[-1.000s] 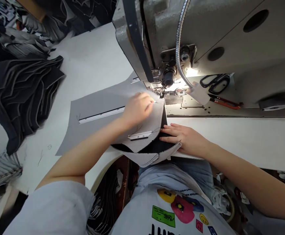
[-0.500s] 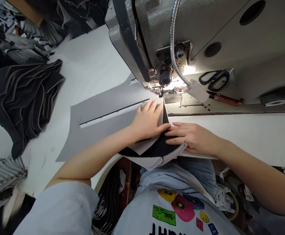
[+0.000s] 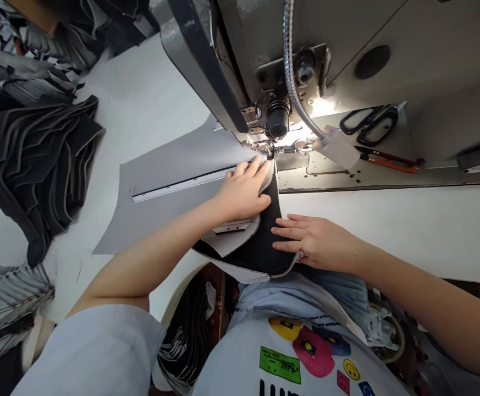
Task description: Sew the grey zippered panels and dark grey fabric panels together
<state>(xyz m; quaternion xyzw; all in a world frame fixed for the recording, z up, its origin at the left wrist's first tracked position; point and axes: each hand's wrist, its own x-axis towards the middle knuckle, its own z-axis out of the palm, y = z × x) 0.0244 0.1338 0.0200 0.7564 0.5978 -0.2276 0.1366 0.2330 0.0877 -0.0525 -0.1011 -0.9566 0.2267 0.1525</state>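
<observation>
While left fingers (image 3: 250,175) press grey fabric (image 3: 174,170), right fingers (image 3: 289,231) splay open on black cloth (image 3: 260,253).

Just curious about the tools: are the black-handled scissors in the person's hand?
No, the scissors lie untouched on the sewing machine's bed.

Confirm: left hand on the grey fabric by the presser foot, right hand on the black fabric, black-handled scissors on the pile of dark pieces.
No: the head view shows the black-handled scissors on the sewing machine's bed; left hand and right hand are as you said.
</observation>
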